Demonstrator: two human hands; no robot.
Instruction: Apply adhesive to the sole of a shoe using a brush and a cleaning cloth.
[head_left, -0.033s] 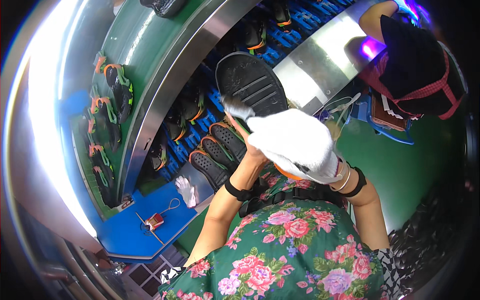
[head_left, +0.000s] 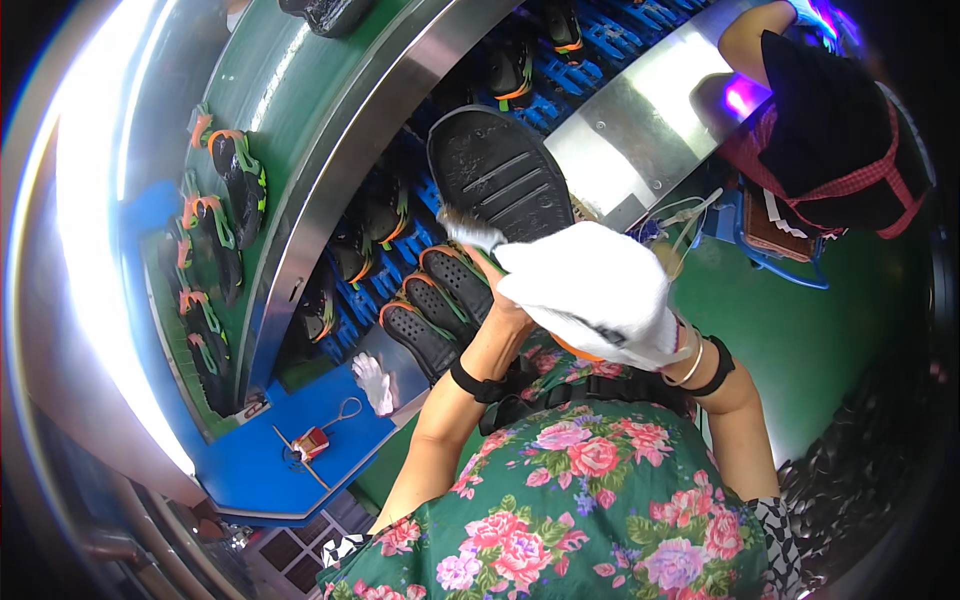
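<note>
A black clog [head_left: 495,175] is held up in front of me with its grooved sole facing up; part of the sole looks wet and shiny. My bare left hand [head_left: 503,290] is closed on it from the near left side, its fingers mostly hidden. In a white glove, my right hand [head_left: 590,290] is closed around a brush [head_left: 472,230], whose pale bristles lie at the left edge of the sole. The glove covers the near end of the clog and most of the brush handle. An orange edge [head_left: 578,347] peeks out below the glove.
Perforated black clogs [head_left: 437,300] with orange and green trim stand left of my hands. Behind are a blue slatted rack [head_left: 590,75] and a green conveyor [head_left: 285,95] carrying more shoes. A white glove [head_left: 373,383] lies by a blue table [head_left: 255,455]. A co-worker [head_left: 820,130] is at far right.
The brush and my gloved hand have shifted slightly, the bristles a little down and left along the sole. The clog has moved very slightly left.
</note>
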